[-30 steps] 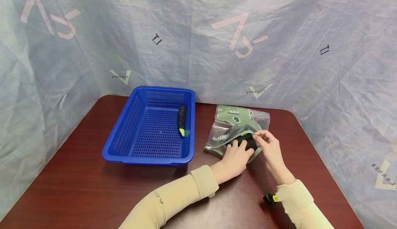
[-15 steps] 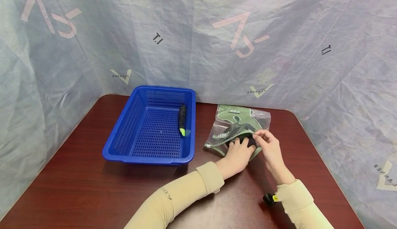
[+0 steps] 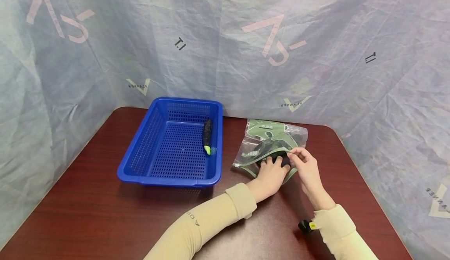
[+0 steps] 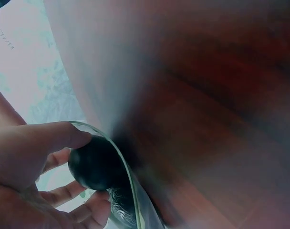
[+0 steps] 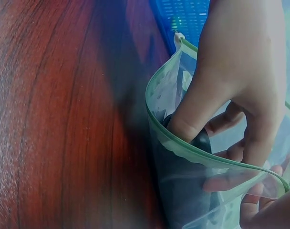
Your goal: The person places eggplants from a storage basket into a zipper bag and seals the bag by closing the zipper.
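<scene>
My left hand (image 3: pixel 270 177) reaches into the mouth of a clear zip bag (image 3: pixel 250 144) with a green print. In the left wrist view its thumb and fingers curl round a dark eggplant (image 4: pixel 95 164) inside the bag. A second dark, wrinkled surface (image 4: pixel 122 205) shows below that eggplant; I cannot tell whether it is a separate one. With thumb and fingertips, my right hand (image 3: pixel 307 171) pinches the bag's rim at the right side. The right wrist view shows the bag's green-edged mouth (image 5: pixel 157 125) standing open around the left hand.
A blue perforated basket (image 3: pixel 168 182) stands left of the bag, with another eggplant (image 3: pixel 207 135) along its right side. A small black object with a yellow label (image 3: pixel 305 226) is by the right cuff. A grey printed cloth (image 3: pixel 218 72) hangs behind the brown table (image 3: pixel 88 209).
My left hand has moved slightly farther into the bag, and the eggplant's green stem end is now out of sight. The right hand keeps its pinch on the rim.
</scene>
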Action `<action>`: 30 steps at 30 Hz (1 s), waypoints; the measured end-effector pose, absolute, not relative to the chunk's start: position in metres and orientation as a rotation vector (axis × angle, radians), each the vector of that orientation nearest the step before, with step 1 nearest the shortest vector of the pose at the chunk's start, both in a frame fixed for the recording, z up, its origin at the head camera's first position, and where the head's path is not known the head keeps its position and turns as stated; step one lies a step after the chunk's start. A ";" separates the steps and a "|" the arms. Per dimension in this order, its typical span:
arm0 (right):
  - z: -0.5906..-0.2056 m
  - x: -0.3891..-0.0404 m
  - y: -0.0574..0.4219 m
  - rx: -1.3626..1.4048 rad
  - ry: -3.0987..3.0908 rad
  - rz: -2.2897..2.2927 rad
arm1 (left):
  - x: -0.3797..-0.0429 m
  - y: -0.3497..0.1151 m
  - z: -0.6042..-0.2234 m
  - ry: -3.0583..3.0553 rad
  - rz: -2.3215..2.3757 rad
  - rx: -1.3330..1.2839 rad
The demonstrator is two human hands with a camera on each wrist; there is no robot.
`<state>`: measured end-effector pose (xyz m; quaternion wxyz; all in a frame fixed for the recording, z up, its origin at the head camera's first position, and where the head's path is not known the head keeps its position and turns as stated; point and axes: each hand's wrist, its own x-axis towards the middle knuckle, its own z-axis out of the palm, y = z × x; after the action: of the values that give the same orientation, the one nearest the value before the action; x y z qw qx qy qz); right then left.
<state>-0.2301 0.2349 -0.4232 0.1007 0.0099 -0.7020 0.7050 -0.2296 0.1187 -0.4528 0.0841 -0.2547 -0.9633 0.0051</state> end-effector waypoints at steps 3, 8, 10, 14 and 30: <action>-0.423 -0.230 0.235 0.024 -2.067 2.095 | -0.228 0.117 -0.453 -2.872 0.023 -0.768; -0.424 -0.230 0.234 0.015 -2.055 2.106 | -0.224 0.110 -0.451 -2.860 0.015 -0.781; -0.424 -0.230 0.234 0.010 -2.054 2.104 | -0.222 0.107 -0.450 -2.855 0.001 -0.788; -0.424 -0.230 0.236 0.006 -2.059 2.100 | -0.215 0.101 -0.445 -2.844 -0.009 -0.819; -0.425 -0.230 0.240 0.025 -2.079 2.078 | -0.189 0.067 -0.393 -2.752 -0.014 -0.900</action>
<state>-0.2305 0.2398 -0.4253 0.1010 0.0085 -0.7036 0.7034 -0.1890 0.0673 -0.3927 0.1225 -0.3086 -0.9433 -0.0046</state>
